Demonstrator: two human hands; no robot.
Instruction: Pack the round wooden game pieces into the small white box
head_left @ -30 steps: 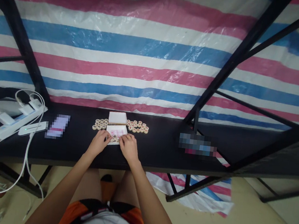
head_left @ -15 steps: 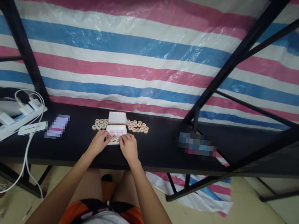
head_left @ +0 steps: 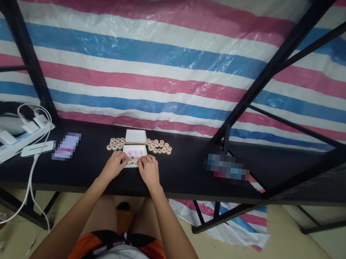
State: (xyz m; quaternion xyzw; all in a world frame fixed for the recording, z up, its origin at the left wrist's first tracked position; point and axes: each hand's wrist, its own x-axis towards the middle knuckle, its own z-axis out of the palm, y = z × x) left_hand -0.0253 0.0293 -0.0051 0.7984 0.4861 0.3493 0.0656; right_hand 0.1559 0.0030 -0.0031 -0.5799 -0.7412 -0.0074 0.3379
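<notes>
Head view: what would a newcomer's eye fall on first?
The striped sheet fills the view behind the black table. At the table's middle, the left hand and right hand are at a white tray, round pieces on both sides. White cables loop over the table's left end.

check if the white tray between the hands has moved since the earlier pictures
No, the white tray shows no visible shift in any direction: judged against the black table, it sits in the same spot, behind the front edge.
</notes>
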